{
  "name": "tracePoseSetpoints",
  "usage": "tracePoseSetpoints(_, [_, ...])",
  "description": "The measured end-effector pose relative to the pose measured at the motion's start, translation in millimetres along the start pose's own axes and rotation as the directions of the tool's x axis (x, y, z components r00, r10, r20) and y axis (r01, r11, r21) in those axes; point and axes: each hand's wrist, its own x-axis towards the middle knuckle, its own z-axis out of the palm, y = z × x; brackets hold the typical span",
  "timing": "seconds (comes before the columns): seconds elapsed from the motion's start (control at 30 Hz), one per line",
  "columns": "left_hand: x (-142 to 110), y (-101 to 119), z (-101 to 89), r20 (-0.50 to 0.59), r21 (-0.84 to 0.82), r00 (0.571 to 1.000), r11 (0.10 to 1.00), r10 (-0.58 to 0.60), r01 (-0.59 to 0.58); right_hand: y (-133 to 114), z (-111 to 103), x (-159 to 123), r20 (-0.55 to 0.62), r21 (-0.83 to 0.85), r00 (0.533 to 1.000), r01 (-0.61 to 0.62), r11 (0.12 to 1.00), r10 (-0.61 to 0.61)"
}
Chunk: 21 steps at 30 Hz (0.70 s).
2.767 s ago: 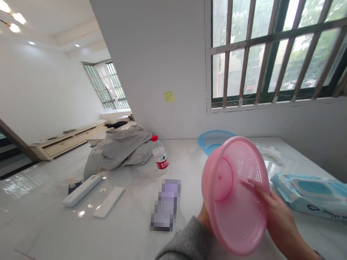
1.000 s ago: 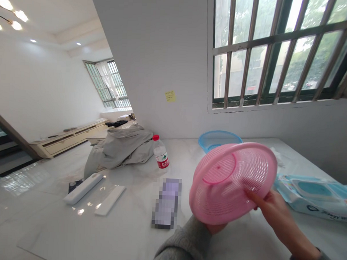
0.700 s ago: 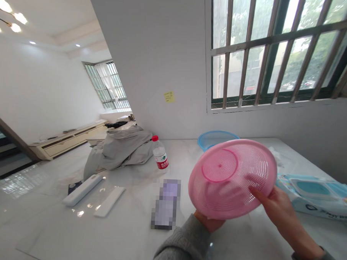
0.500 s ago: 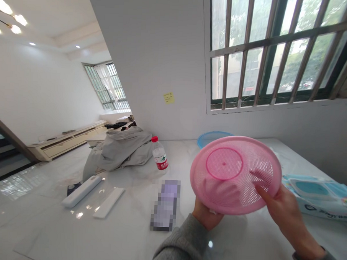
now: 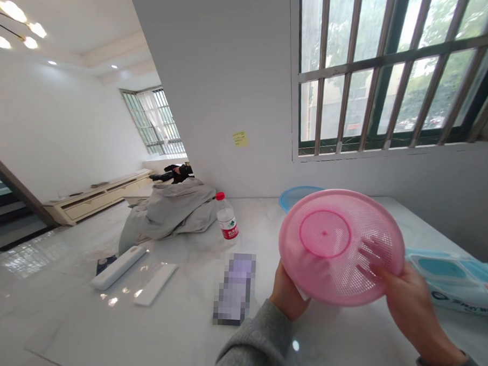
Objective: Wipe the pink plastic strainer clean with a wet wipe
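A round pink plastic mesh basket (image 5: 325, 233) is raised above the white table, tilted so that its ringed base faces me. My right hand (image 5: 409, 298) grips the right rim, thumb in front; its fingers show dimly through the mesh. From behind the lower left rim, my left hand (image 5: 286, 295) holds the basket, its fingers mostly hidden by it. A small white scrap (image 5: 304, 295) peeks out between the left hand and the rim; what it is I cannot make out.
Behind the basket lies a blue mesh basket (image 5: 298, 195). A wipes pack (image 5: 456, 278) lies right. Leftward are a red-capped bottle (image 5: 227, 217), a blurred-out purple item (image 5: 234, 290), grey cloth (image 5: 174, 209), a white bar-shaped box (image 5: 119, 268) and a flat white strip (image 5: 155, 285).
The pink basket and my right hand have shifted slightly to the right. More of my left hand's side now shows at the basket's lower left rim. The camera view has turned slightly.
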Motion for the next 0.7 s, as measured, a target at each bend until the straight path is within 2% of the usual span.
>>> tracePoseSetpoints(0.1, [-1,0,1.9,0.074,-0.014,0.997,1.000,-0.003,0.004,3,1,2,0.022,0.106,0.988,-0.155,0.982,0.154])
tracePoseSetpoints(0.17, [0,0,2.0,0.127,-0.033,0.992,0.999,0.010,-0.006,3,2,2,0.024,0.147,0.977,-0.214,0.966,0.213])
tracePoseSetpoints(0.33, [4,0,-2.3,0.143,-0.098,0.989,0.995,0.039,-0.025,2,0,7,-0.030,0.216,0.975,-0.211,0.953,0.222])
tracePoseSetpoints(0.47, [6,-3,-3.8,0.128,-0.133,0.989,0.990,0.068,-0.051,1,0,8,-0.104,0.220,0.983,-0.126,0.967,0.152])
tracePoseSetpoints(0.53, [6,-6,-2.9,0.106,-0.121,0.992,0.991,0.075,-0.062,-1,2,2,-0.120,0.162,0.989,-0.070,0.984,0.090])
tracePoseSetpoints(0.63, [6,-8,-2.2,0.130,-0.124,0.990,0.991,0.061,-0.045,-2,5,-11,-0.117,-0.153,0.987,0.095,0.984,-0.113])
tracePoseSetpoints(0.7, [5,-9,-3.2,0.155,-0.134,0.987,0.991,0.045,-0.024,-2,6,-18,-0.074,-0.383,0.959,0.227,0.895,-0.274])
